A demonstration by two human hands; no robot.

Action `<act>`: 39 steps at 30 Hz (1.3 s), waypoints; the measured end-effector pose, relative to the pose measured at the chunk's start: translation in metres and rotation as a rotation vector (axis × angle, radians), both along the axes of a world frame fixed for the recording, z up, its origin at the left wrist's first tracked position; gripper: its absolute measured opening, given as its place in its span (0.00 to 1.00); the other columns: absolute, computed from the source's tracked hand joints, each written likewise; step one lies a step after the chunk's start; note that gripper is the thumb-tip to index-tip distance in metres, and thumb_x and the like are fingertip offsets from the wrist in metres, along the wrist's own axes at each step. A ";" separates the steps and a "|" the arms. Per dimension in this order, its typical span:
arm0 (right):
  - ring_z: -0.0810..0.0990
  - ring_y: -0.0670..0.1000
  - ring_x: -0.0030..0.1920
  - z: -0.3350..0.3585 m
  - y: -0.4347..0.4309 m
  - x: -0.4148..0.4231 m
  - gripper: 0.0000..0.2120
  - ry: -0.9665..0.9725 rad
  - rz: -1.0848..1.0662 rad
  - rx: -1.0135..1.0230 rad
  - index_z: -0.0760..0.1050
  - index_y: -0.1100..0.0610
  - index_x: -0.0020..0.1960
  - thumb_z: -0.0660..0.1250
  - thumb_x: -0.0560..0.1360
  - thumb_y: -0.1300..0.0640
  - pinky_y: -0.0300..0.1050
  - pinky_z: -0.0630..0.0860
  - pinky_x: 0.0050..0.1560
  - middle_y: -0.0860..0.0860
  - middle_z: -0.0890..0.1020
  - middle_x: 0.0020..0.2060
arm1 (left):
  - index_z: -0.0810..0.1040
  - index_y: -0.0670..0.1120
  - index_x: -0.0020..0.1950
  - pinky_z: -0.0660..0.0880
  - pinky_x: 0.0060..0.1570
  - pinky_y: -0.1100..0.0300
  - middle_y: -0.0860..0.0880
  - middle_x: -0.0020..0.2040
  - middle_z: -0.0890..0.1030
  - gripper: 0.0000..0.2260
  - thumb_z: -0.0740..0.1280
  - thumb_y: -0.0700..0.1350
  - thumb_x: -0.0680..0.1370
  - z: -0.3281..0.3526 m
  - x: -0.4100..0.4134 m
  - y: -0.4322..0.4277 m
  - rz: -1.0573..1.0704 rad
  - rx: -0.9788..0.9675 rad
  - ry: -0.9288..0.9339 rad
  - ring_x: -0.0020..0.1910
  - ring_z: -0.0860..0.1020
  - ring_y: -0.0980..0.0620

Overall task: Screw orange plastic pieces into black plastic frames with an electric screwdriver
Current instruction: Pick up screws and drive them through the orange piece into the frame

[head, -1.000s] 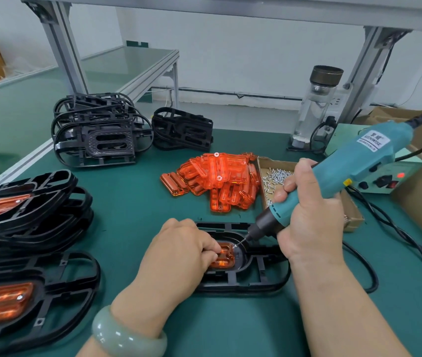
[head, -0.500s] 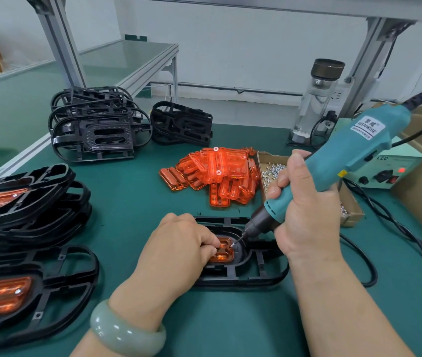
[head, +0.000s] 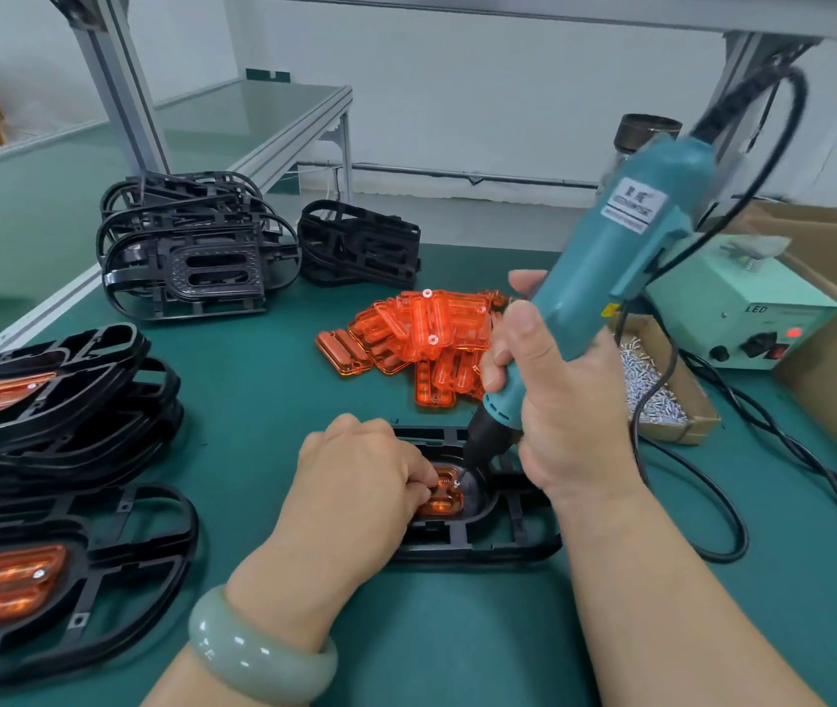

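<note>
A black plastic frame (head: 503,546) lies flat on the green mat in front of me, with an orange piece (head: 444,500) seated in its recess. My left hand (head: 355,482) covers the left part of that piece, fingers curled and pinching at it near a small screw. My right hand (head: 554,405) grips the teal electric screwdriver (head: 610,278), now tilted steeply, its black nose and bit tip down on the screw at the orange piece's right end.
Loose orange pieces (head: 432,339) are heaped behind the frame. A cardboard box of screws (head: 661,395) and a power supply (head: 743,308) sit right, with cables trailing. Empty black frames (head: 187,257) are stacked at the back left; finished frames (head: 49,400) lie at the left.
The screwdriver has swung from a low slant to nearly upright over the same spot. My left hand has stayed on the orange piece.
</note>
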State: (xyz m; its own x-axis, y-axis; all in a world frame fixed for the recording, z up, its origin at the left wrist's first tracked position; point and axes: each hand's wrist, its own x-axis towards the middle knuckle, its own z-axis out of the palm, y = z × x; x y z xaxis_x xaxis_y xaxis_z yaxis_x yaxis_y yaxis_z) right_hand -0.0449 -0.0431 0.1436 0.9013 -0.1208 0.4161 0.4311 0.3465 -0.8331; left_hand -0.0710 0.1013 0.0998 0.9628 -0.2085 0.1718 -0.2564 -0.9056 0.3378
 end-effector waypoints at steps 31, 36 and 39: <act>0.68 0.48 0.22 0.000 0.004 -0.002 0.05 -0.005 0.059 -0.014 0.71 0.57 0.44 0.65 0.71 0.64 0.39 0.69 0.28 0.48 0.70 0.24 | 0.81 0.60 0.55 0.70 0.55 0.57 0.55 0.48 0.73 0.09 0.66 0.51 0.77 0.005 -0.001 0.000 -0.039 -0.087 0.113 0.55 0.70 0.53; 0.68 0.48 0.23 0.000 0.006 -0.004 0.06 -0.043 0.052 -0.047 0.73 0.56 0.47 0.65 0.72 0.64 0.39 0.69 0.29 0.46 0.71 0.25 | 0.81 0.60 0.55 0.69 0.55 0.57 0.56 0.45 0.70 0.09 0.66 0.51 0.77 0.006 -0.001 -0.001 -0.035 -0.078 0.117 0.54 0.70 0.53; 0.69 0.48 0.24 -0.002 0.004 -0.004 0.08 -0.073 0.076 -0.031 0.75 0.54 0.49 0.68 0.72 0.62 0.39 0.69 0.30 0.46 0.72 0.25 | 0.81 0.60 0.55 0.69 0.56 0.56 0.57 0.46 0.70 0.09 0.66 0.51 0.77 0.006 -0.002 -0.001 -0.030 -0.070 0.117 0.54 0.70 0.53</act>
State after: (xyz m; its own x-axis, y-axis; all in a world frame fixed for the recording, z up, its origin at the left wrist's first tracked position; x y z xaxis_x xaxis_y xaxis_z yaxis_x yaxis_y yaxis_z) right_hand -0.0492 -0.0386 0.1414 0.8745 -0.0390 0.4834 0.4644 0.3547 -0.8115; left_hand -0.0728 0.1003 0.1063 0.9706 -0.2293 0.0736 -0.2383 -0.8711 0.4295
